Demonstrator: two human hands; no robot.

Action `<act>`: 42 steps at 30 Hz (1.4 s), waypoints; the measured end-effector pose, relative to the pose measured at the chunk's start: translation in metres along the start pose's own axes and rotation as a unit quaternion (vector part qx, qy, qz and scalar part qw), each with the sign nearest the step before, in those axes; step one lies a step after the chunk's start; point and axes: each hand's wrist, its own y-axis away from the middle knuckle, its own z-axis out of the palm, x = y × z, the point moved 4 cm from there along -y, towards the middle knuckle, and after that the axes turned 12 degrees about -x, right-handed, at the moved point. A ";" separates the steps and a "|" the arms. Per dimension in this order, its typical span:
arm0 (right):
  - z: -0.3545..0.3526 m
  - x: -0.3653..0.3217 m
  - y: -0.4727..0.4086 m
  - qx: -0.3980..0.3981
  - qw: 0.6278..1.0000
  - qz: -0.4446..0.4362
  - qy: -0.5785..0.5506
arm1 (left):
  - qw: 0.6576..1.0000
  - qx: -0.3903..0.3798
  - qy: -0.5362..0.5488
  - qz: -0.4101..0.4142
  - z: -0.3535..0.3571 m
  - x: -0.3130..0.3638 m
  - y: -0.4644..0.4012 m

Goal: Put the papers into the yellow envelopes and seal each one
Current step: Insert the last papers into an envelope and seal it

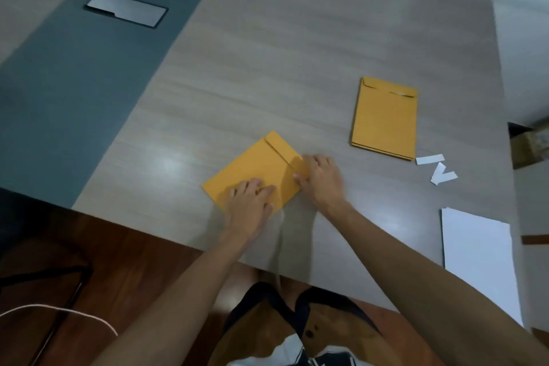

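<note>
A: While both hands work on it, where is the yellow envelope (255, 169)?

B: Near the front edge of the grey wood-grain table (267, 53), lying flat and turned at an angle. The left hand (249, 202) lies on its near part with fingers spread flat, pressing it down. The right hand (320, 178) is at its right corner by the flap, fingers curled onto the edge; it seems to pinch the flap there, though blur hides the fingertips.

A: How many envelopes in all?

B: That one, plus a small stack of envelopes (384, 119) well apart to the right. At least two edges show at the bottom of the stack; I cannot count more exactly.

A: Papers?

B: One pile of white sheets (481, 258) at the right edge of the table; the number of sheets cannot be told. Between it and the stack lie three small white strips (436, 168).

A: Any writing?

B: None readable. The envelopes are plain golden-yellow, the flap on the top one of the stack folded down.

A: Anything else?

B: One silver cover plate (126, 9) set into the dark blue band (74, 98) at the left.
</note>
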 end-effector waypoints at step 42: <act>-0.005 0.135 0.106 0.101 0.957 0.172 -0.211 | 0.972 -0.125 -0.028 0.197 -0.014 0.127 -0.059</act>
